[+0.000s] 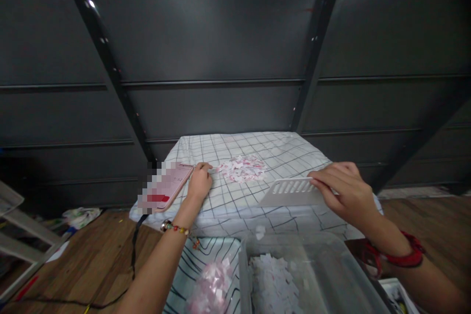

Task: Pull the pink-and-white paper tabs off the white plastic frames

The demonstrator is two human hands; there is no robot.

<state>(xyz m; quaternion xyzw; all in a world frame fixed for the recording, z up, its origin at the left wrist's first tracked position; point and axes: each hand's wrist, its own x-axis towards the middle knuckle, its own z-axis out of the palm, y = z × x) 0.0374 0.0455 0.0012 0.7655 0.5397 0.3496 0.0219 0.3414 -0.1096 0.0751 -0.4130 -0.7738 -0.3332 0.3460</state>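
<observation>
My right hand [342, 189] grips the upper right edge of a thin light-grey plastic panel [285, 196] with a row of slanted slots. The panel is tilted, over the near part of the cloth-covered table [228, 211]. My left hand [200, 181] rests on the cloth between a pink phone [175, 184] and a loose heap of small white and pink paper pieces [243, 169]. Its fingers point toward the heap, slightly apart, with nothing visible in them. Below the table edge, a clear plastic bin [312, 255] holds many white paper pieces [274, 282].
A shiny pink plastic bag [211, 287] lies on striped cloth [176, 294] left of the bin. A black cable [134, 250] runs from the phone down to the wooden floor [88, 255]. A dark panelled wall [217, 34] stands behind the table. A white frame [25, 255] is at left.
</observation>
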